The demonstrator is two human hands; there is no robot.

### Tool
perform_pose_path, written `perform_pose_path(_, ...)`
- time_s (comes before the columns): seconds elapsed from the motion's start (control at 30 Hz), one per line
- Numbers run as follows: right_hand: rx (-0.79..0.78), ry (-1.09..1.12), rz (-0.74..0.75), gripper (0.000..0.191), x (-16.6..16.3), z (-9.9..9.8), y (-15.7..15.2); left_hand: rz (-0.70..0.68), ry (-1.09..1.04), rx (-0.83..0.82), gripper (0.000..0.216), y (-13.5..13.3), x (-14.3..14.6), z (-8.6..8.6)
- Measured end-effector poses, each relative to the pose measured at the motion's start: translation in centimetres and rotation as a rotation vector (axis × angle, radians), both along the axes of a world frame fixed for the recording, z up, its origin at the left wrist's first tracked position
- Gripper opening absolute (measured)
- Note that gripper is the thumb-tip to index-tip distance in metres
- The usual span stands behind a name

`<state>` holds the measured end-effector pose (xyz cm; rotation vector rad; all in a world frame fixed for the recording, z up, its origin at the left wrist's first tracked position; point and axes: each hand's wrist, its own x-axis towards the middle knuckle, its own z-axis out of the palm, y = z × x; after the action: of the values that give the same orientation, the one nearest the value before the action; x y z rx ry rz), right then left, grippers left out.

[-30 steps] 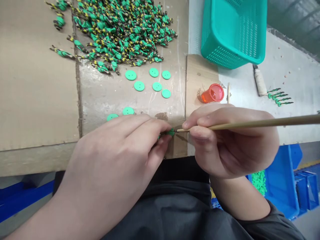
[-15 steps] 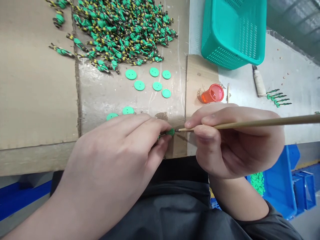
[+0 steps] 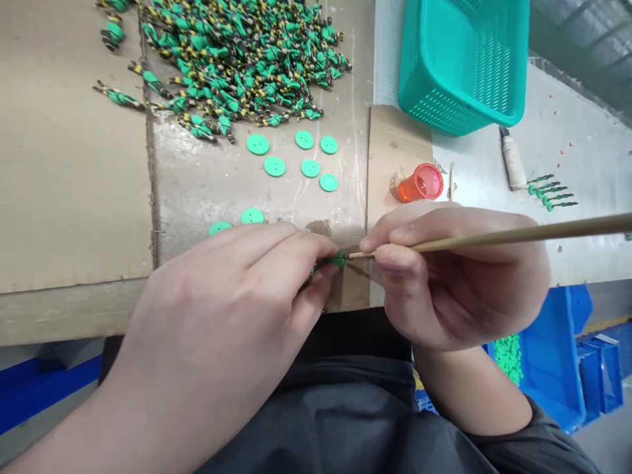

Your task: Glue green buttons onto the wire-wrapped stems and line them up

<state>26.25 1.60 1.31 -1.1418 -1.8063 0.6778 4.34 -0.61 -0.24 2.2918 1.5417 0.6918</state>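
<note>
My left hand (image 3: 237, 296) is closed in a pinch on a small green figurine (image 3: 338, 259); most of it is hidden by the fingers. A thin wooden stick (image 3: 494, 237), slimmer toward its end, lies between the thumb and fingers of my right hand (image 3: 459, 276). Its tip meets or nearly meets the dark end of the figurine; contact is too small to make out. Just beyond my hands lie several flat green discs (image 3: 274, 166) with small holes. A red cup (image 3: 422, 183) with a reddish liquid sits past my right hand.
A large pile of green, black and yellow figurines (image 3: 237, 59) covers the far side. At the far right stands a green basket (image 3: 439, 108), near a white bottle (image 3: 513, 161) and several green pieces with dark stems (image 3: 548, 191). A blue bin (image 3: 553, 368) is below, right.
My right hand and the stick have shifted slightly left, toward the figurine, and the stick's back end has tipped up a little in the picture. My left hand has stayed nearly still.
</note>
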Motion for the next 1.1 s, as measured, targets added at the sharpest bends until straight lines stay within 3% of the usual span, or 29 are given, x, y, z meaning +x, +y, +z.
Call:
perform_pose_path(0.6, 0.086, -0.058, 0.070, 0.021, 0.3, 0.1, 0.8, 0.011, 0.011, -0.012, 0.014, -0.1, 0.0, -0.2)
perform_pose_path(0.73, 0.027, 0.007, 0.005, 0.020, 0.4, -0.1, 0.4, 0.000, 0.004, -0.004, 0.013, 0.1, 0.1, -0.1)
perform_pose_path(0.97, 0.091, 0.152, -0.062, 0.027, 0.0, -1.0, -0.1, 0.023, 0.011, 0.006, 0.021, 0.0, 0.1, -0.1)
perform_pose_path(1.1, 0.111, 0.129, -0.070, 0.024, 0.4, -0.3, -0.2, 0.013, 0.013, 0.007, 0.019, -0.1, 0.3, -0.2)
